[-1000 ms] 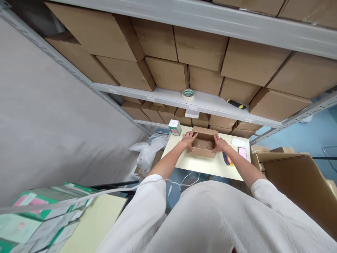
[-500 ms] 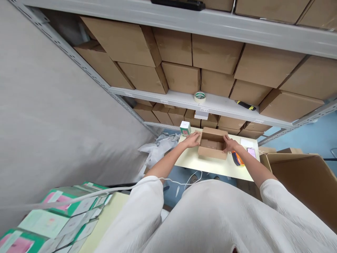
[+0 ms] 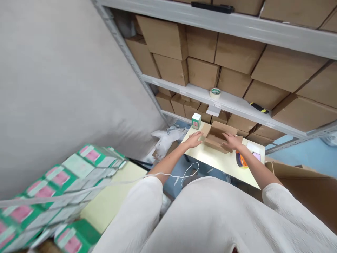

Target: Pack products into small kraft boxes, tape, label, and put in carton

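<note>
Open carton (image 3: 214,143) is plain brown. Small box (image 3: 196,121) is white, green and pink. Tabletop (image 3: 218,161) is pale yellow.

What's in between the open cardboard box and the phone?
In the head view, an orange-and-dark object lies between the box and phone, with the right forearm crossing above.

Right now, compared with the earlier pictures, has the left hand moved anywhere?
Yes: judged against the small green-and-white box, the left hand has moved left, from the edge of the open carton to its left flap.
</note>
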Demonstrator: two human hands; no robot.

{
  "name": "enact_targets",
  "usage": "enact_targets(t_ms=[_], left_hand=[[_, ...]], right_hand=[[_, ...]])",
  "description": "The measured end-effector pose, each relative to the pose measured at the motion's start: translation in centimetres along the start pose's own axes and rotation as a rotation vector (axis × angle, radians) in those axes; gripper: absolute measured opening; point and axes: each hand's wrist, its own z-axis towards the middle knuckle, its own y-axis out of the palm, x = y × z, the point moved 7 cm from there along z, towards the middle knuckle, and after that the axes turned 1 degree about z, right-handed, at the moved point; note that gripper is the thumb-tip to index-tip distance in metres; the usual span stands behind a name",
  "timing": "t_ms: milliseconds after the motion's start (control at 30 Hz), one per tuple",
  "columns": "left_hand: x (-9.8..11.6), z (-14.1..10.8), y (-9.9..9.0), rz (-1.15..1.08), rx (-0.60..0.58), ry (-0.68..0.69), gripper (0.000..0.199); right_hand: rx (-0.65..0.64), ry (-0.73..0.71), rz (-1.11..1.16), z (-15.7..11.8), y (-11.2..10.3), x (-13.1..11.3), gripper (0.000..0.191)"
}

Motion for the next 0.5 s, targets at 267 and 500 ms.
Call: enact_targets(t_ms=[267,500], left_hand=[[0.4,-15.9,7.6,-0.193,0.136,-0.347,0.067],[1.4,-34.1,12.7,-0.310,0.291,-0.641,0.064]], right_hand=[[0.069,-0.444,0.099,-1.7,2.8,-14.0,0.059],[-0.150,-0.746,0.045,-6.6,11.0,-26.5,0.056]])
